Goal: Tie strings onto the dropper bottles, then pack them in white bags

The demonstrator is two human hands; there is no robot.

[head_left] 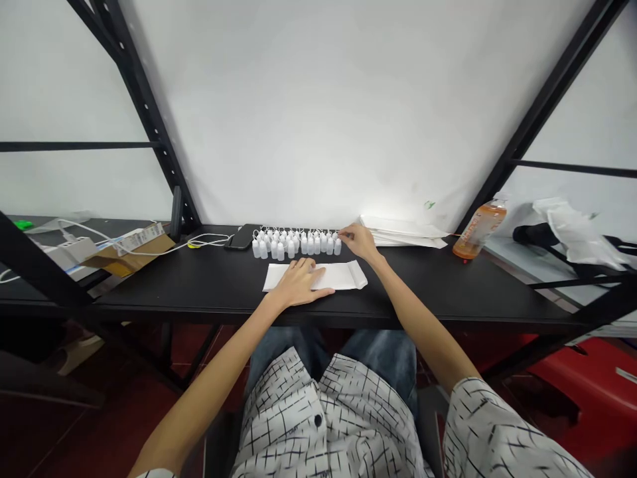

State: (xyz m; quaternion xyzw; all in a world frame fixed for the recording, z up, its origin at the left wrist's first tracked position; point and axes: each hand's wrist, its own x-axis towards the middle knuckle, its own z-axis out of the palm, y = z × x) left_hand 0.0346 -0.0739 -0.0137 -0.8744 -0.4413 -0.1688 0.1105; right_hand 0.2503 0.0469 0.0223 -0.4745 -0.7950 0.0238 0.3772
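My left hand (298, 282) lies with its fingers spread on a white paper envelope (343, 275), which rests flat on the black table with its folded end at the right. Behind the envelope stand several small white bottles (291, 249), grouped in rows, with thin white loops at their tops. At the right end of these rows, my right hand (359, 240) has its thumb and fingertips drawn together at the top of the endmost small white bottle (338, 247). Its fingertips are small in view, so the exact contact is hard to see.
A stack of white envelopes (403, 232) lies behind my right hand. To its right, a drink bottle (480, 229) leans. A black phone (241, 237) and white cable (149, 252) lie left, near an open cardboard box (132, 255). Black metal posts (149, 119) flank the table (199, 285).
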